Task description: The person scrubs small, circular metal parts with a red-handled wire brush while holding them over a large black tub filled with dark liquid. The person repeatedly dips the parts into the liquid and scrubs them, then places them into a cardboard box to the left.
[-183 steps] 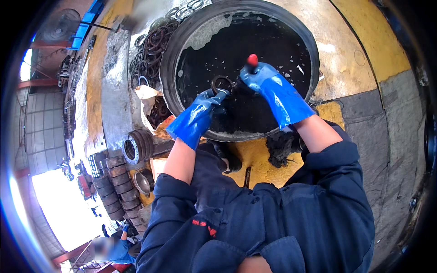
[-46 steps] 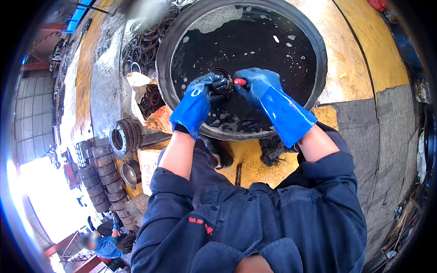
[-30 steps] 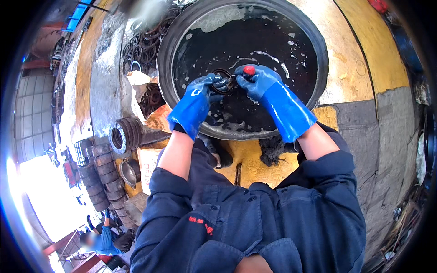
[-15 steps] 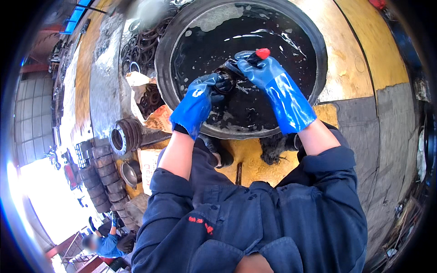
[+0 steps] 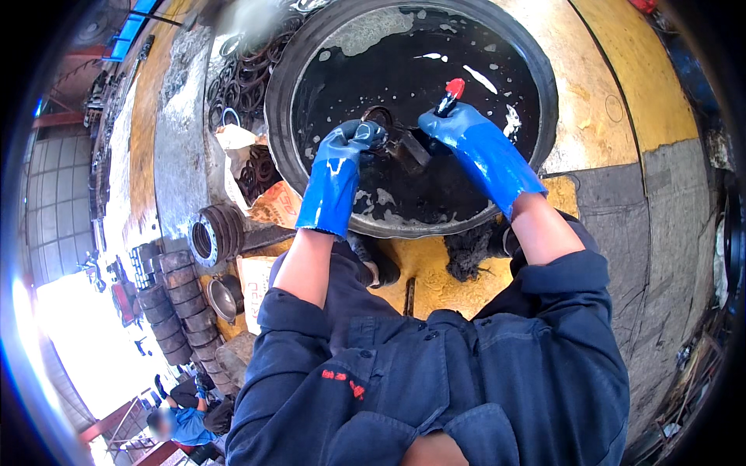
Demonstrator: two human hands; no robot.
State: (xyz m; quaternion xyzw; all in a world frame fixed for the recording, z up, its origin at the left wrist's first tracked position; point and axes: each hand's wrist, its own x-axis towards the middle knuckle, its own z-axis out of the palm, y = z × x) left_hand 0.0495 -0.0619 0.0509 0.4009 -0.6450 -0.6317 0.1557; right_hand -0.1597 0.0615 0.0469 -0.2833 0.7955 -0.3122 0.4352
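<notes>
Over a wide round basin (image 5: 281, 147) of dark liquid, both my hands are in blue rubber gloves. My left hand (image 5: 353, 138) is closed on a dark ring (image 5: 379, 116), which stands up past its fingertips. My right hand (image 5: 451, 124) grips what looks like a brush by its black handle with a red end (image 5: 454, 88). The wide, flat, dark head of the brush (image 5: 409, 151) points down and left, close to the ring. Whether the head touches the ring I cannot tell. Wet shine covers both gloves.
Left of the basin are a heap of dark rings (image 5: 247, 81) and a torn paper sack (image 5: 272, 203) of more rings. Nearer stand stacked ring parts (image 5: 214, 233), a metal bowl (image 5: 224, 298) and dark cylindrical stacks (image 5: 183, 299). Another person (image 5: 186, 423) sits at lower left.
My right hand has turned and moved slightly right and down, showing the brush head below the ring. My left hand has tilted the ring upward.
</notes>
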